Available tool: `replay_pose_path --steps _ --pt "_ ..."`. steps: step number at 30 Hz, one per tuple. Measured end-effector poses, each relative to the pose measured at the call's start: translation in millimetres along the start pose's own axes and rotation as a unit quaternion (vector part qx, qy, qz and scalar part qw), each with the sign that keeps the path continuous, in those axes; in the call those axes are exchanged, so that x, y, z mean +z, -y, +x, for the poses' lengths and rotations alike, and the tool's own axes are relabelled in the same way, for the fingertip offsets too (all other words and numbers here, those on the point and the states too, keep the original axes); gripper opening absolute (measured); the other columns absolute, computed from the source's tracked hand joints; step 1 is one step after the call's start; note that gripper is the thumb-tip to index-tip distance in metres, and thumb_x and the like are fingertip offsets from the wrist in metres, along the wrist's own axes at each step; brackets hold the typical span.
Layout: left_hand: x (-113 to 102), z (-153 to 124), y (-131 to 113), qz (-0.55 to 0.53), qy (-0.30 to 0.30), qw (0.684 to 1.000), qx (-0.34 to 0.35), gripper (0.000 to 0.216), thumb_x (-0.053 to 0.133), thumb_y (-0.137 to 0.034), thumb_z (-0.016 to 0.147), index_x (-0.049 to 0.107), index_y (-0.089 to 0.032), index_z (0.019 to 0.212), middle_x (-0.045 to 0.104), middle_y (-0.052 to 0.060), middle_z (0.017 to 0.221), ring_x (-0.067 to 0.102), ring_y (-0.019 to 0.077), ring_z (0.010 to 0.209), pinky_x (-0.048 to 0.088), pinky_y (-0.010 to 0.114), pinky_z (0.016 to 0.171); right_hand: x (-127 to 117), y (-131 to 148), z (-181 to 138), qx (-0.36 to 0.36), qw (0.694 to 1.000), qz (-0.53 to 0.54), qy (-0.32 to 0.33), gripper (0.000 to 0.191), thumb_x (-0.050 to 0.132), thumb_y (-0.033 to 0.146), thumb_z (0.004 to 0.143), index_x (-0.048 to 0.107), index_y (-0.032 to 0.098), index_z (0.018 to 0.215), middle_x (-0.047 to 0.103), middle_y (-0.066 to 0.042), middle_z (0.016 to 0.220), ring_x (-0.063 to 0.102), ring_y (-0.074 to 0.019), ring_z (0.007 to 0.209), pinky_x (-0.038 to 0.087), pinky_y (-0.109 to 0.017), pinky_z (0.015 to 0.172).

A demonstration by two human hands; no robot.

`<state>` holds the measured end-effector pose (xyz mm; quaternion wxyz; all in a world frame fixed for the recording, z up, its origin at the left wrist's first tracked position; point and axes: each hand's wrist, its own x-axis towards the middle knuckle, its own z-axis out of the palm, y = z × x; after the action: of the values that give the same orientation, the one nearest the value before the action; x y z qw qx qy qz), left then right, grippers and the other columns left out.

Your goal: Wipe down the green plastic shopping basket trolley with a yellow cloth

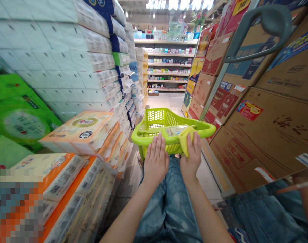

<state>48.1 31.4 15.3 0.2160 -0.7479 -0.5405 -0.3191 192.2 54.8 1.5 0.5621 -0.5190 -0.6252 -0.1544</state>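
A lime-green plastic shopping basket [154,130] sits in front of me in a shop aisle. My left hand [156,158] lies flat on its near rim, fingers stretched out together, holding nothing. My right hand [193,153] presses a yellow cloth [185,140] against the basket's near right rim, fingers closed over the cloth. A flat packaged item [175,130] lies inside the basket just beyond the cloth. My legs in blue jeans [169,202] are below the hands.
Stacked packs of tissue paper [75,50] and orange-wrapped packs [85,131] wall the left side. Brown cardboard boxes [270,128] are piled on the right, with a grey trolley handle [267,27] above. Shelves of goods [168,67] stand at the aisle's far end.
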Motion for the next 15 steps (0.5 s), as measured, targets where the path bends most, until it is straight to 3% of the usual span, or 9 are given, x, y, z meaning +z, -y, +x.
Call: replay_pose_path --steps 4,8,12,15 --pt "0.2 -0.1 1.9 -0.003 0.003 1.000 -0.001 0.063 0.038 -0.021 0.097 0.022 -0.008 0.156 0.031 0.015 0.161 0.024 0.0262 0.152 0.028 0.045 0.121 9.4 28.2 -6.9 -0.093 0.994 -0.016 0.049 0.070 0.037 0.002 0.086 0.042 0.027 0.151 0.045 -0.008 0.155 0.029 -0.0231 0.150 0.032 -0.052 0.120" --pt "0.7 -0.1 2.8 0.004 0.005 1.000 0.005 0.064 0.040 -0.022 0.098 0.021 -0.007 0.157 0.029 0.015 0.161 0.021 0.0263 0.152 0.027 0.044 0.121 0.8 2.8 -1.0 -0.124 0.990 -0.046 0.047 0.070 0.036 0.001 0.086 0.041 0.027 0.151 0.050 -0.008 0.152 0.032 -0.0216 0.149 0.030 -0.051 0.121" --pt "0.4 0.4 1.4 0.009 0.004 1.000 0.008 0.066 0.041 -0.022 0.098 0.016 -0.006 0.157 0.028 0.014 0.162 0.019 0.0262 0.153 0.026 0.043 0.121 -12.7 -42.4 10.5 -0.040 0.998 -0.051 -0.015 0.081 0.036 0.000 0.077 0.038 0.026 0.153 0.043 -0.008 0.156 0.028 -0.0244 0.150 0.026 -0.057 0.120" --pt "0.7 0.6 0.3 0.006 0.000 1.000 0.004 0.067 0.040 -0.023 0.098 0.014 -0.007 0.158 0.028 0.015 0.161 0.020 0.0266 0.152 0.027 0.044 0.121 -15.8 -51.6 15.1 0.030 0.998 -0.042 -0.046 0.086 0.035 0.001 0.070 0.039 0.026 0.152 0.039 -0.006 0.159 0.028 -0.0262 0.151 0.026 -0.060 0.119"
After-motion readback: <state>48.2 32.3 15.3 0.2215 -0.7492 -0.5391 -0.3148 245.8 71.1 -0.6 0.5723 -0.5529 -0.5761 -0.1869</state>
